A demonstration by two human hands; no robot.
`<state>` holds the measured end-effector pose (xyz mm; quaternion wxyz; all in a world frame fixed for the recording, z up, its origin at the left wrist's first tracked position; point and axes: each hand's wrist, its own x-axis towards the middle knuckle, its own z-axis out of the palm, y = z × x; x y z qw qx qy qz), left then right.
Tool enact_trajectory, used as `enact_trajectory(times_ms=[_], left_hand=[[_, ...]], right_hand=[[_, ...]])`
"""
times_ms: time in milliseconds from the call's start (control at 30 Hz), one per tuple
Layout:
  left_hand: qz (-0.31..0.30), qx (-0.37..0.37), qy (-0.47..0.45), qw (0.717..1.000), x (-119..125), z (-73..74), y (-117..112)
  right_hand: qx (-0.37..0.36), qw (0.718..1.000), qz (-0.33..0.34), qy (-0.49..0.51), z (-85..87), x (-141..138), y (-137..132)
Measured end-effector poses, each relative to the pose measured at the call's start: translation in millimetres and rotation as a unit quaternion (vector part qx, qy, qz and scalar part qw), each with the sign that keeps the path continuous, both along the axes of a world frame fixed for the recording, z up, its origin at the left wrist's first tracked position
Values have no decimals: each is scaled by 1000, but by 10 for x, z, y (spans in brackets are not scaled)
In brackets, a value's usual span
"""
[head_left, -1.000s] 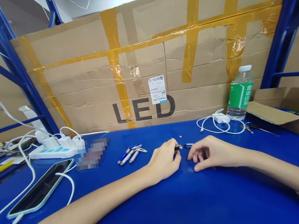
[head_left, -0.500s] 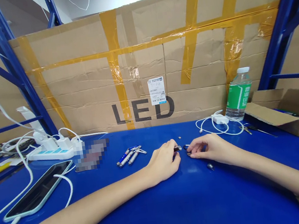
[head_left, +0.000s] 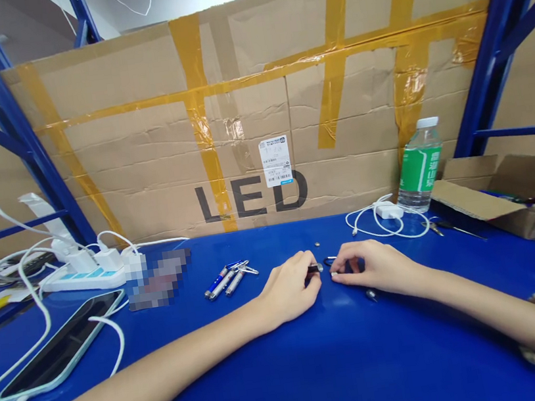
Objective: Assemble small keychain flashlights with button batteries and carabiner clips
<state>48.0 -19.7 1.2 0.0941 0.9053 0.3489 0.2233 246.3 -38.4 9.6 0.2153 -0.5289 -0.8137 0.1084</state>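
My left hand rests on the blue table, its fingers closed round a small dark cylinder with a silver end. Just to the right, my right hand pinches thumb against fingertips; whatever lies between them is too small to name. A black clip-like loop shows behind the right fingertips, partly hidden by them. In front of that hand lies a small dark, shiny metal piece. Beyond both hands sits a tiny round disc. Several slim metal penlights, blue and silver, lie left of my left hand.
At the left are a phone with white cables and a power strip. A coiled white cable, a water bottle and an open cardboard box stand at the right. Large cardboard closes off the back.
The whole view has shifted slightly, so everything appears a little further left. A small round thing seen at my right fingertips before is now less visible. Both hands keep nearly the same pose.
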Motion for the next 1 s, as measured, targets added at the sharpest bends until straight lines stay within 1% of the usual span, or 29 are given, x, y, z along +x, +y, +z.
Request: enact_trajectory(times_ms=[167,267,367,433,500,600,733,800,867,933,1000], left_hand=[[0,-7,-13,1000,7,-23,9],[2,-12,-16,1000,9,-25,11],[0,-10,-7,1000,6,-15,12],[-10,-5,7,1000,1,-10,16],[-31,-1,25,999,-5,-9,23],[-65,-10,39,997,-13,-14,34],[-64,-26,46,997,-20,-20,42],[-63,-26,42,997,-22,-19,42],[-62,-25,33,997,-25,-16,41],[-62,-24,26,997,-27,-11,39],[-65,-25,25,997,-28,-8,38]], right_hand=[[-9,1000,-7,8,1,2,5],[2,1000,-14,14,10,-1,4],[10,995,-1,96,26,-29,-8],[-8,985,25,172,44,-62,-34],[-30,972,52,225,62,-100,-71],[-42,965,67,251,77,-145,-119],[-47,969,52,237,72,-167,-127],[-25,971,42,233,71,-162,-121],[27,973,49,224,73,-148,-119],[84,973,79,202,73,-126,-124],[119,973,121,157,65,-104,-132]])
